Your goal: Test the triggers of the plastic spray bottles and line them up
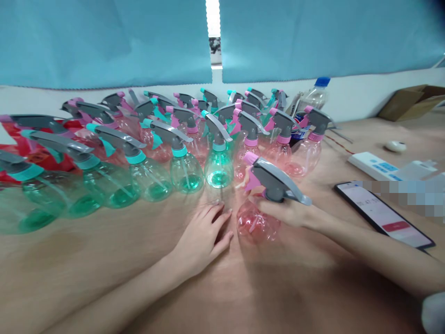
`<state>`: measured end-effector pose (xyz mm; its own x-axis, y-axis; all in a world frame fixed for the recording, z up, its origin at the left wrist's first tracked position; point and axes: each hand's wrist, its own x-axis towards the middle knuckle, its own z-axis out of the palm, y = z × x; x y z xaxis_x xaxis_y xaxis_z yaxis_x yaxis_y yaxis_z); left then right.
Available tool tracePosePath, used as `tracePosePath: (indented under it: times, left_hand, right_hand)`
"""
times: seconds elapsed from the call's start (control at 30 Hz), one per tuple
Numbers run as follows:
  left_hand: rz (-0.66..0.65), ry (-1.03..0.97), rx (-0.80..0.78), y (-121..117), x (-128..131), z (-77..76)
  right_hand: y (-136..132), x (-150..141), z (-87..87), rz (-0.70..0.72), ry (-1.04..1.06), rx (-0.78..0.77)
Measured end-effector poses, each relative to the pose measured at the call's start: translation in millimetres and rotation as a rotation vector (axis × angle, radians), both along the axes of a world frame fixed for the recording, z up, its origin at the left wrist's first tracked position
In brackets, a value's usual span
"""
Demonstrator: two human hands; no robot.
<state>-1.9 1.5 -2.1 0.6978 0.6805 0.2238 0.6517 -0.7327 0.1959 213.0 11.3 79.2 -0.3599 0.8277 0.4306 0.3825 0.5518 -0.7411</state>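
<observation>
The right hand point(288, 211) grips a pink spray bottle point(257, 225) by the neck, below its grey-and-pink trigger head, with the fingers closed around it; most of them are hidden behind the bottle. Whether its base touches the desk point(139, 260) cannot be determined. The bottle is held in front of the crowded far edge, right of the left hand point(201, 234). That hand lies palm down, fingers loosely spread and thumb apart, holding nothing.

Green spray bottles point(187, 175), liquid low inside, line up toward the desk's left edge, where the outermost is cut off by the view. Behind them, further bottles overlap too closely to count (several show only their trigger heads). Red packaging point(47, 157) is partly covered at the far left corner. Toward the right edge lie a phone point(378, 208), its digits blurred, and a white power strip point(373, 166), partly obscured by a pixelated patch.
</observation>
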Motion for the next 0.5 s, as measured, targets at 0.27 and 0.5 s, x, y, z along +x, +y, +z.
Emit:
tracePosePath:
  times: [0.27, 0.5]
  left_hand:
    - [-0.003, -0.003, 0.007, 0, 0, 1.0]
    - [0.004, 0.0, -0.003, -1, 0, 1.4]
  right_hand:
    - [2, 4, -14.4, 0.079, 0.15, -0.078]
    - [2, 4, -16.3, 0.08, 0.209, -0.064]
